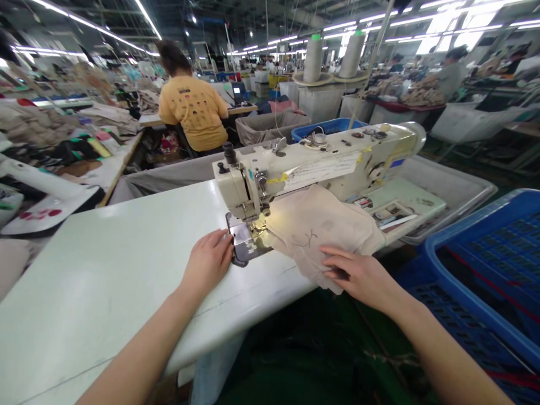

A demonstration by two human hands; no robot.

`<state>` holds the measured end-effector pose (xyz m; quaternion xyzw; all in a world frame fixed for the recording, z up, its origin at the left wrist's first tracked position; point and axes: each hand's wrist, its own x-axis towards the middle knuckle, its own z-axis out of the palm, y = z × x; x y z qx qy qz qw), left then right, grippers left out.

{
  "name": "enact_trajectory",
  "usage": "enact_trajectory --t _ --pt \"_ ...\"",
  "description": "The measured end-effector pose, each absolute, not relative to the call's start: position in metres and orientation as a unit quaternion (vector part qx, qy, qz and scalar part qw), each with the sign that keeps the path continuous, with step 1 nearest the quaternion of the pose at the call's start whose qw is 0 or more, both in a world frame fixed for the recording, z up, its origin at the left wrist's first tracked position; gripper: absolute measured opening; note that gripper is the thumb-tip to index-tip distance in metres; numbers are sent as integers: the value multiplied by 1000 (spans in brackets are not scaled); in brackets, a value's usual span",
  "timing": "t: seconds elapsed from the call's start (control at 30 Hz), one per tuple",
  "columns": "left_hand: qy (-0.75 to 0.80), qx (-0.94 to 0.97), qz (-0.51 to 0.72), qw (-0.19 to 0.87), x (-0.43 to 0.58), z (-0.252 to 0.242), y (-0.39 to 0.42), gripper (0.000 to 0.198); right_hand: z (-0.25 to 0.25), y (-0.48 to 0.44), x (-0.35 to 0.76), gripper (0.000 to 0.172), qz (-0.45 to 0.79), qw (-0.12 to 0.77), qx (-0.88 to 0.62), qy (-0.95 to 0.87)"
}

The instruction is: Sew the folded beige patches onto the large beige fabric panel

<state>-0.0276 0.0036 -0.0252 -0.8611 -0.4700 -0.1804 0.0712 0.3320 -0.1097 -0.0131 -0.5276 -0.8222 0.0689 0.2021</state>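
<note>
A pale beige fabric piece (333, 216) with a small dark mark lies on the bed of a white sewing machine (312, 154), its left edge close to the lit presser foot (258, 226). My right hand (358, 275) rests on the fabric's near right part, fingers stretched and slightly apart. Below that hand, the cloth droops at the table's front edge. To the left of the metal needle plate (242, 236), my left hand (211, 256) lies palm down on the table, fingertips at the plate's edge and fingers extended. No fabric shows under it.
The pale table (126, 270) stretches to the left. Blue plastic baskets (447, 247) stand at the right. Small items lie in a tray (390, 212) behind the fabric. Thread cones (313, 59) rise beyond the machine. A person in a yellow shirt (192, 109) sits ahead.
</note>
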Motion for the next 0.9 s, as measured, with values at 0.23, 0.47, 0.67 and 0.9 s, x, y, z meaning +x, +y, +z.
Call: enact_trajectory --t 0.23,0.47,0.67,0.9 --pt "-321 -915 -243 -30 65 -3 -29 25 -17 -108 334 21 87 229 -524 -815" --pt "-482 -858 -163 -74 147 3 -18 16 -26 -109 332 21 78 237 -527 -813" --pt "-479 -869 -120 -29 159 -3 -20 15 -28 -107 334 21 93 257 -520 -809" --pt "-477 -845 -229 -75 145 -3 -11 14 -27 -105 338 22 123 287 -514 -799"
